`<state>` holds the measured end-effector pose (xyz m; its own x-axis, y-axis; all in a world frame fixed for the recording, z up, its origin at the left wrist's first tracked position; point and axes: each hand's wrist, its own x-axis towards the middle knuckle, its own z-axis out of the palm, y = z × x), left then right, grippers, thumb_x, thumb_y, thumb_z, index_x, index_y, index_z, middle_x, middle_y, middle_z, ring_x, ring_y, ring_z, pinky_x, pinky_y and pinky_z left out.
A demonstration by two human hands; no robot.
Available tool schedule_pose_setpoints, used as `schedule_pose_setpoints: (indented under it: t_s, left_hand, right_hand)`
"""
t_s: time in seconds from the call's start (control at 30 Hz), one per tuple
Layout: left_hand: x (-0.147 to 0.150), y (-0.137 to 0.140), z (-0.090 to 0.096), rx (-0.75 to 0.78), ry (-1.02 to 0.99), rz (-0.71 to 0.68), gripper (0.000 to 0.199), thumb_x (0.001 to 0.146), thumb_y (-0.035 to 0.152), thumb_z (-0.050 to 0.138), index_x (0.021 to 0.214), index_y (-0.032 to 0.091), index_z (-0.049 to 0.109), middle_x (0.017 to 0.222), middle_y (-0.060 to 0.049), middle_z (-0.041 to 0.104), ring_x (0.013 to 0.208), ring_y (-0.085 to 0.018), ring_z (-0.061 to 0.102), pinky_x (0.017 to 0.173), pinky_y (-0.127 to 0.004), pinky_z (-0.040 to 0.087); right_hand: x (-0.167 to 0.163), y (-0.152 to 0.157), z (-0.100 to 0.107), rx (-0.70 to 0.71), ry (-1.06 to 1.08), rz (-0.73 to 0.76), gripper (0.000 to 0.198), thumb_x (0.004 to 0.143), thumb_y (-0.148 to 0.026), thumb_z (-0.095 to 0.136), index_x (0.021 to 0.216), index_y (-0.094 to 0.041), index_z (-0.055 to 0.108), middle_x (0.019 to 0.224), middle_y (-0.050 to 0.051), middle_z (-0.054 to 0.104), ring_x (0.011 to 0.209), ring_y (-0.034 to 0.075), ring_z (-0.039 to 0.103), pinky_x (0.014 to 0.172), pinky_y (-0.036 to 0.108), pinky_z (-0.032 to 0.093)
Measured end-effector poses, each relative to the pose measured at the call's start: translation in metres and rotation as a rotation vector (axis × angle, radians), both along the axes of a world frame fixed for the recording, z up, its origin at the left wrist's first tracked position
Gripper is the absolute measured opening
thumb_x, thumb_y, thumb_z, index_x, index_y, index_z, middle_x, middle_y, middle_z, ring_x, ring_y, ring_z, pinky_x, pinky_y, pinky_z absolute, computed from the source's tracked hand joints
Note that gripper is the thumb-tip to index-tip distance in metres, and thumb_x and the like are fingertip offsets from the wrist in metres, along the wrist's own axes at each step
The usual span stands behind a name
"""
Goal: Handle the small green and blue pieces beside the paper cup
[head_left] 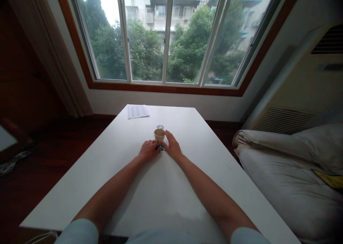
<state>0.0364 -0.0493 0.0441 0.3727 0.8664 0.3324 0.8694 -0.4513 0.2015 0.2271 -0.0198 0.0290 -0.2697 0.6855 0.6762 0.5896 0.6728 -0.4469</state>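
A small tan paper cup (159,136) stands upright near the middle of the white table (171,197). My right hand (173,148) is curved round the cup's right side, its fingers at the rim and its thumb low in front. Close to the cup's near left side, my left hand (148,150) rests palm down on the tabletop, fingers stretched toward small shiny pieces. These coloured pieces (162,148), blue, green and dark, lie in a little heap between both hands, partly hidden by them; they are too small to identify. Just behind the cup is a round, clear item with a dark rim (160,127).
Sheets of printed paper (138,111) lie at the table's far left corner. Beyond the far edge is a wall with a wide window (164,40). A pale cushioned seat (289,172) stands on the right, and cables (16,160) lie at the left.
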Motion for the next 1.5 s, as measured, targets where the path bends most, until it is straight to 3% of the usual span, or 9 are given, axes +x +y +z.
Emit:
schedule_pose_setpoints:
  t_s: [0.23, 0.67, 1.1, 1.5]
  left_hand:
    - [0.002, -0.006, 0.004, -0.012, 0.037, -0.057, 0.037, 0.082, 0.042, 0.066, 0.116, 0.026, 0.067, 0.119, -0.008, 0.063, 0.102, -0.026, 0.056, 0.089, -0.036, 0.044]
    - [0.001, 0.001, -0.002, -0.068, 0.026, -0.088, 0.027, 0.092, 0.025, 0.051, 0.112, 0.024, 0.069, 0.115, -0.006, 0.066, 0.108, -0.022, 0.057, 0.096, -0.033, 0.044]
    - [0.002, 0.004, -0.005, -0.078, -0.044, -0.122, 0.022, 0.090, 0.020, 0.052, 0.098, 0.020, 0.073, 0.105, -0.007, 0.068, 0.101, -0.021, 0.060, 0.094, -0.033, 0.046]
    - [0.004, 0.000, -0.003, -0.064, -0.053, -0.142, 0.018, 0.086, 0.015, 0.053, 0.097, 0.019, 0.066, 0.102, -0.008, 0.067, 0.096, -0.020, 0.061, 0.087, -0.030, 0.047]
  right_hand:
    - [0.003, 0.002, -0.005, -0.006, -0.017, 0.029, 0.061, 0.094, -0.028, 0.055, 0.152, -0.026, 0.034, 0.147, 0.009, 0.047, 0.134, 0.025, 0.047, 0.111, 0.046, 0.044]
    - [0.005, 0.004, -0.007, -0.039, 0.022, 0.025, 0.061, 0.092, -0.028, 0.055, 0.150, -0.029, 0.036, 0.141, 0.010, 0.050, 0.128, 0.026, 0.049, 0.101, 0.047, 0.051]
    - [0.004, 0.004, -0.008, -0.098, 0.143, -0.010, 0.053, 0.092, -0.030, 0.053, 0.144, -0.027, 0.043, 0.123, 0.010, 0.058, 0.106, 0.022, 0.060, 0.079, 0.037, 0.058]
    - [0.004, 0.007, -0.012, -0.146, 0.206, -0.020, 0.049, 0.091, -0.032, 0.053, 0.140, -0.025, 0.048, 0.117, 0.010, 0.059, 0.096, 0.020, 0.062, 0.072, 0.034, 0.057]
